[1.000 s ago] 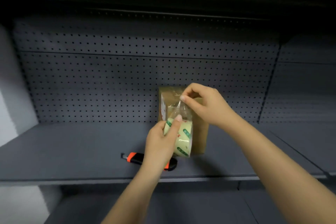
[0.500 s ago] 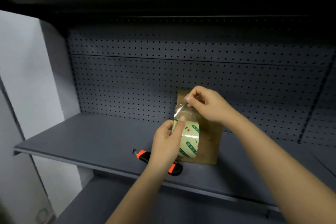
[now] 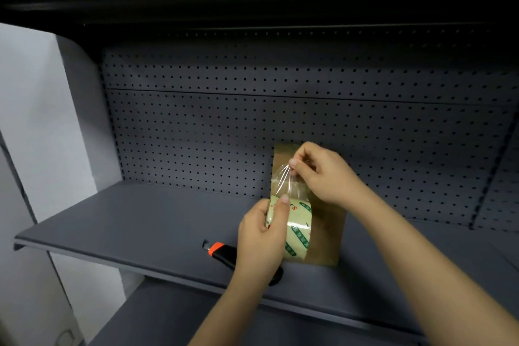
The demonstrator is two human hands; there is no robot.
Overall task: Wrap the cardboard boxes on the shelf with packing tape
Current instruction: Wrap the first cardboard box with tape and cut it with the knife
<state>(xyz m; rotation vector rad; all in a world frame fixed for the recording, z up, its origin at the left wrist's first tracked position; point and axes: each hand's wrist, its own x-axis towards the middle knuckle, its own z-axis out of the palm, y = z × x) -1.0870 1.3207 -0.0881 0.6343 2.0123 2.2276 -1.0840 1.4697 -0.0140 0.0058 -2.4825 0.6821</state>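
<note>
A brown cardboard box (image 3: pixel 327 236) stands upright on the dark grey shelf (image 3: pixel 134 222), close to the pegboard back. In front of it my left hand (image 3: pixel 261 239) grips a roll of clear packing tape (image 3: pixel 297 227) with green print, index finger laid along its top edge. My right hand (image 3: pixel 323 174) pinches the free end of the clear tape strip (image 3: pixel 283 180), pulled up a short way from the roll, in front of the box's upper part. The box's left half is hidden by the roll and hands.
An orange and black utility knife (image 3: pixel 222 251) lies on the shelf near its front edge, partly under my left wrist. A perforated pegboard (image 3: pixel 252 126) forms the back wall. A white wall (image 3: pixel 33 121) is at the left, and a lower shelf (image 3: pixel 174 320) shows below.
The view has swung left, so the box and hands now sit further right in the frame. My hands keep the same hold; the strip between roll and right hand looks slightly longer.
</note>
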